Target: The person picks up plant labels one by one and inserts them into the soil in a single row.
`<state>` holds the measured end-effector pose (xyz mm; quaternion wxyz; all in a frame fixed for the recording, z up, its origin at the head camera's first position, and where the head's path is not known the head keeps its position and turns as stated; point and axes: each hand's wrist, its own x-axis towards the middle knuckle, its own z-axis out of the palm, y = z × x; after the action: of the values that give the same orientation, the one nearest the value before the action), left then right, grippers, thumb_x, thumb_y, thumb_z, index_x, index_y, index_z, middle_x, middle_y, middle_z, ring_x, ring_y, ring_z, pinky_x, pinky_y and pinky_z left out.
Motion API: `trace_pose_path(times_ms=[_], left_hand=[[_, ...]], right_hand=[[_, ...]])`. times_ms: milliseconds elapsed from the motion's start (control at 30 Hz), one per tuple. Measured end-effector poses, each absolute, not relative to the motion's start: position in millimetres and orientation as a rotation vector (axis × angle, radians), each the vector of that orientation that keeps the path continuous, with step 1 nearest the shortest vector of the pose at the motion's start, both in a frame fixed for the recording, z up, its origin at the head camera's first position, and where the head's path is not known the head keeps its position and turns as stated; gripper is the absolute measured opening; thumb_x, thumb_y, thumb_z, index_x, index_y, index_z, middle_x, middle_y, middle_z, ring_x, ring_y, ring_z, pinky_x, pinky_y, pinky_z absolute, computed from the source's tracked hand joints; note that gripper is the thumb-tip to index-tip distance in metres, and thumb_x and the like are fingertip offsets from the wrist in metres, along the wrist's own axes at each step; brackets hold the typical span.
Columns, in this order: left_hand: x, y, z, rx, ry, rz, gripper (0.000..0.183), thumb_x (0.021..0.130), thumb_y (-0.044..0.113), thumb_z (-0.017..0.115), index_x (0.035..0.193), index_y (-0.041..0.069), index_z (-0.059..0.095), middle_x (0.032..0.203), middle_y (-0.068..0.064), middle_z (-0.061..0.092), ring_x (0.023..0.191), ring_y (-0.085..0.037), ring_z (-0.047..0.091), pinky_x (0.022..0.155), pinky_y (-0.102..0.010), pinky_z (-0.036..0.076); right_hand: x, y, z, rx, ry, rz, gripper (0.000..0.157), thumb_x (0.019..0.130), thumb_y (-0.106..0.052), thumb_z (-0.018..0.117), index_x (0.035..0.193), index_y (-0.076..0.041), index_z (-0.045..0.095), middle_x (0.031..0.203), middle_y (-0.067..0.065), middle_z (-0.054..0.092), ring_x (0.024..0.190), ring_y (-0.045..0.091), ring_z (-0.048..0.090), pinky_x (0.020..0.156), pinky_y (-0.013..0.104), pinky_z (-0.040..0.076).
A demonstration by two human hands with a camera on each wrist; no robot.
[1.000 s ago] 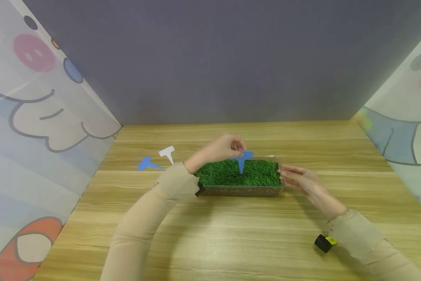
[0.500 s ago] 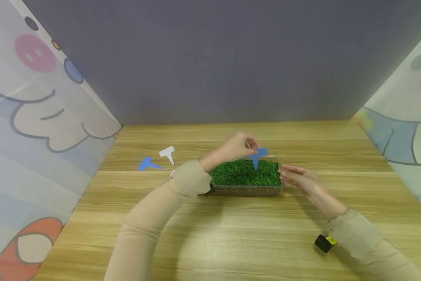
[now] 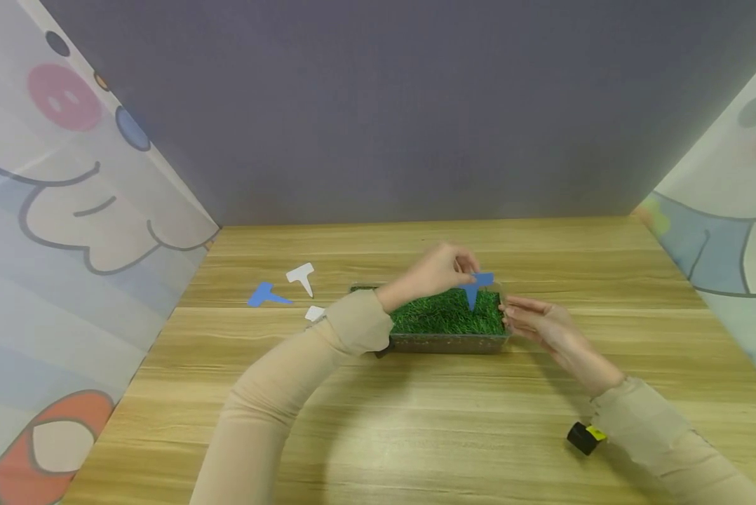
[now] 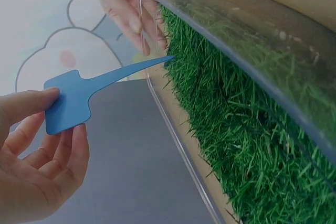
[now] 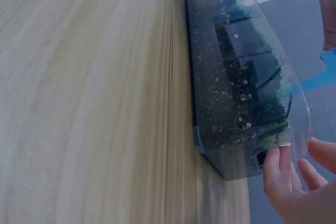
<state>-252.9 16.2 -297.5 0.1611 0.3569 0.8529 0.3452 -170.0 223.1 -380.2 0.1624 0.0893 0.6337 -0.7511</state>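
My left hand (image 3: 442,270) pinches the wide head of a blue T-shaped plant label (image 4: 68,100) between thumb and fingers. The label's pointed stem is directed down at the grass, its tip close to the blades near the right end. Green turf (image 3: 437,314) over dark, speckled soil fills a long clear plastic box (image 5: 215,124). At the box's right end my right hand (image 3: 551,330) holds the end wall, fingertips by the rim and a small notch, as the right wrist view shows. My left forearm covers the box's left end in the head view.
Left of the box lie another blue label (image 3: 262,294) and a white label (image 3: 301,275). A second white label (image 3: 315,313) is partly hidden by my left sleeve. A grey panel (image 3: 416,112) stands behind the wooden table (image 3: 454,428), with cartoon-printed panels at both sides.
My left hand has carried the blue label rightward along the box, most recently lowering it slightly. One more white label shows beside my left sleeve. My right hand stays put.
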Motion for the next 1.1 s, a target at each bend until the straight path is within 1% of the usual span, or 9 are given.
trace_pose_path(times_ms=[167,333,600,900,1100], left_hand=[[-253,21,-300,1.033,2.422,0.981,0.013,0.083,0.009,0.061,0.095,0.006,0.063,0.082,-0.003,0.062,0.070,-0.011,0.057,0.059,-0.016,0.046],[-252,24,-302,1.027,2.407,0.983,0.013,0.084,0.008,0.060,0.096,0.005,0.063,0.081,-0.003,0.062,0.073,-0.017,0.059,0.058,-0.016,0.045],[-252,28,-308,1.048,2.451,0.915,0.010,0.084,0.011,0.061,0.093,0.008,0.064,0.077,0.001,0.061,0.067,-0.008,0.055,0.057,-0.015,0.045],[-252,33,-314,1.047,2.467,0.859,0.009,0.083,0.012,0.062,0.092,0.010,0.064,0.080,-0.001,0.062,0.068,-0.008,0.055,0.057,-0.015,0.044],[-251,36,-317,1.074,2.499,0.803,0.009,0.082,0.013,0.063,0.090,0.010,0.065,0.084,0.000,0.063,0.070,-0.005,0.055,0.058,-0.012,0.044]], right_hand=[[-170,223,-382,0.227,1.827,-2.145,0.063,0.084,-0.014,0.060,0.132,0.010,0.026,0.094,-0.010,0.065,0.087,0.008,0.062,0.082,0.023,0.047],[-169,223,-382,0.212,1.840,-2.140,0.063,0.085,-0.016,0.060,0.132,0.009,0.027,0.096,-0.011,0.064,0.088,0.007,0.061,0.081,0.023,0.048],[-168,223,-383,0.174,1.880,-2.111,0.063,0.086,-0.018,0.058,0.133,0.009,0.026,0.097,-0.012,0.064,0.089,0.006,0.061,0.081,0.022,0.048],[-168,222,-383,0.176,1.881,-2.122,0.063,0.086,-0.018,0.059,0.133,0.010,0.026,0.097,-0.012,0.064,0.088,0.006,0.061,0.080,0.022,0.048],[-168,222,-383,0.192,1.864,-2.140,0.062,0.085,-0.017,0.060,0.133,0.008,0.029,0.097,-0.011,0.064,0.088,0.007,0.061,0.080,0.023,0.049]])
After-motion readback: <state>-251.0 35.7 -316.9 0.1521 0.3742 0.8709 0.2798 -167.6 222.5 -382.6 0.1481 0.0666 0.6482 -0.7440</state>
